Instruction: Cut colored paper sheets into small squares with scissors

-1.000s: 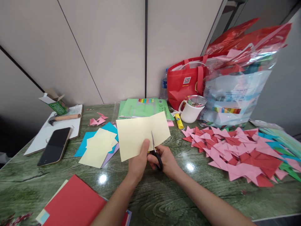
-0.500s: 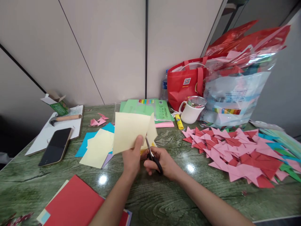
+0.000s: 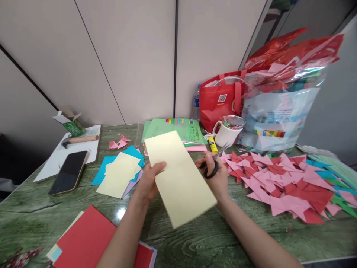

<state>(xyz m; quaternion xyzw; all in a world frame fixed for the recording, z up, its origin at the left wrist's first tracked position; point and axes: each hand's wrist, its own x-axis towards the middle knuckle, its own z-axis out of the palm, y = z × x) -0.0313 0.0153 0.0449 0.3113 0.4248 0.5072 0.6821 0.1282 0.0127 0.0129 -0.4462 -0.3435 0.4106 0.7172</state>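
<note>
My left hand (image 3: 149, 182) is closed on the left edge of a long pale yellow paper sheet (image 3: 180, 178), held tilted above the green table (image 3: 195, 242). My right hand (image 3: 216, 175) is at the sheet's right edge, fingers through the black handles of scissors (image 3: 213, 165) whose blades point up and to the right, away from the paper. Whether the right fingers also touch the sheet I cannot tell. A stack of pale yellow squares (image 3: 118, 175) lies on blue paper (image 3: 104, 169) to the left of my left hand.
Several folded pink and red paper pieces (image 3: 279, 182) cover the table's right side. A white mug (image 3: 227, 132), glue stick (image 3: 212, 144), green paper pack (image 3: 174, 130), red bag (image 3: 220, 100) and plastic bag (image 3: 279, 108) stand behind. Phone (image 3: 69, 172), hammer (image 3: 80, 140) left; red sheets (image 3: 89, 238) near.
The scissors have left the paper and swung to the right with my right hand. The sheet, earlier held upright while being cut, now lies as a long strip tilted between both hands.
</note>
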